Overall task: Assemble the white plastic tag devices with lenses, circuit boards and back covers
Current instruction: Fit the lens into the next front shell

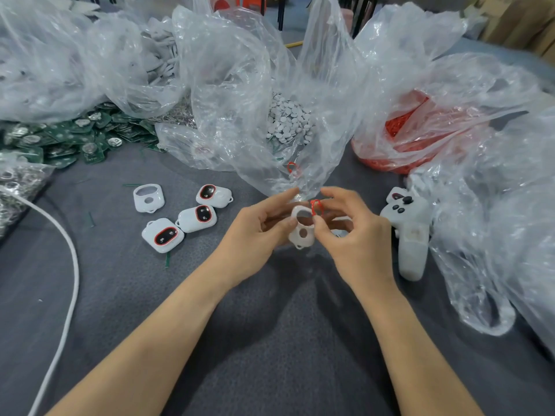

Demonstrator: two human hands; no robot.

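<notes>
From the head view, my left grip (255, 232) curls round the white shell (301, 234) above the middle of the bench (120, 295), its long axis pointing away from me. My right grip (357, 238) pinches the red ring (316, 207) at the right rim of the shell's top opening, so I judge it seats leftward.

Left hand (255, 232): bare forearm entering from lower left, fingers curled round white shell (306, 242). Right hand (354, 235): bare forearm entering from lower right, thumb and forefinger pinching red ring (316, 207). Hands close together.
</notes>
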